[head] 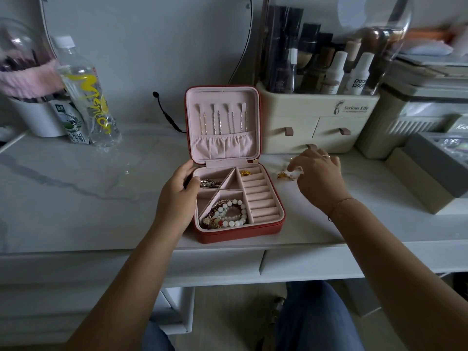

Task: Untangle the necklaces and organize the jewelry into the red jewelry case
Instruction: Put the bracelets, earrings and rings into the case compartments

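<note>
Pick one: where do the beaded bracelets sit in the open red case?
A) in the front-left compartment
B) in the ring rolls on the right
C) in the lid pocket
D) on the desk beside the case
A: the beaded bracelets lie piled in the front-left compartment of the red case, left of the ring rolls, which hold only a small gold piece at the far end.

**Hidden and unresolved detail.** At 9 o'clock of the red jewelry case (238,231), the left hand (177,191) conceals its own fingers. Its thumb covers part of a dark metal piece (211,183), kind indiscernible. The chains (219,119) in the lid vanish into the pocket (222,145). At 3 o'clock, the right hand (316,173) screens small gold pieces (282,175), too small to identify; a pinch cannot be confirmed. At 2 o'clock, the grey box (440,163) is cut by the frame edge.
</note>
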The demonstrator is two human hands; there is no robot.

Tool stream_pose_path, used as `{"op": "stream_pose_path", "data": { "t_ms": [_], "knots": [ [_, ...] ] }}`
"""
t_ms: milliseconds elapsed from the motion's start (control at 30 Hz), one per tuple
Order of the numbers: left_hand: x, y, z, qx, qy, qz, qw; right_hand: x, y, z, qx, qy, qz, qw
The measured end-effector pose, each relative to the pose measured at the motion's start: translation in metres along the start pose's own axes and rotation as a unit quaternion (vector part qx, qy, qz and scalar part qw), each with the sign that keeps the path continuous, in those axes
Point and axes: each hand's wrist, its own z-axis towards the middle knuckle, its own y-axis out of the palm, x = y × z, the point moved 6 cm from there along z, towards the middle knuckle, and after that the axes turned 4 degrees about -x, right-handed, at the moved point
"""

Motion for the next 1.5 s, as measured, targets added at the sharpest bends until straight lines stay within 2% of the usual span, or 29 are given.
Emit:
{"op": "stream_pose_path", "data": {
  "t_ms": [133,300,433,633,700,800,1067,1267,1400,1500],
  "knots": [
    [0.0,0.0,0.0,0.001,-0.002,-0.003,1.0,-0.007,-0.003,0.002,0.037,0.002,0.03,0.999],
    [0.001,0.0,0.0,0.005,-0.006,0.003,1.0,-0.02,0.016,0.008,-0.04,-0.015,0.009,0.999],
    [0.002,0.0,0.0,0.004,-0.004,0.004,1.0,-0.015,0.016,0.009,-0.051,-0.004,0.044,0.998],
    [0.001,0.0,0.0,0.001,-0.008,0.006,1.0,-0.025,-0.014,0.008,0.056,-0.014,0.218,0.974],
    [0.001,0.0,-0.001,0.0,-0.009,0.007,1.0,-0.039,-0.017,0.01,0.056,-0.045,0.24,0.968],
    [0.002,0.0,-0.001,0.0,-0.012,0.004,1.0,-0.054,-0.01,0.014,0.024,-0.076,0.213,0.974],
    [0.002,0.0,-0.002,0.001,-0.016,-0.003,1.0,-0.07,-0.003,0.017,0.005,-0.152,0.107,0.983],
    [0.003,0.0,-0.002,0.003,-0.014,-0.006,1.0,-0.071,-0.005,0.002,0.061,-0.191,0.104,0.974],
    [0.003,0.0,-0.002,0.003,-0.012,-0.004,1.0,-0.063,-0.008,0.002,0.051,-0.139,0.164,0.975],
    [0.003,0.0,-0.002,0.005,-0.01,-0.003,1.0,-0.061,-0.005,0.009,0.028,-0.111,0.171,0.979]
  ]
}}
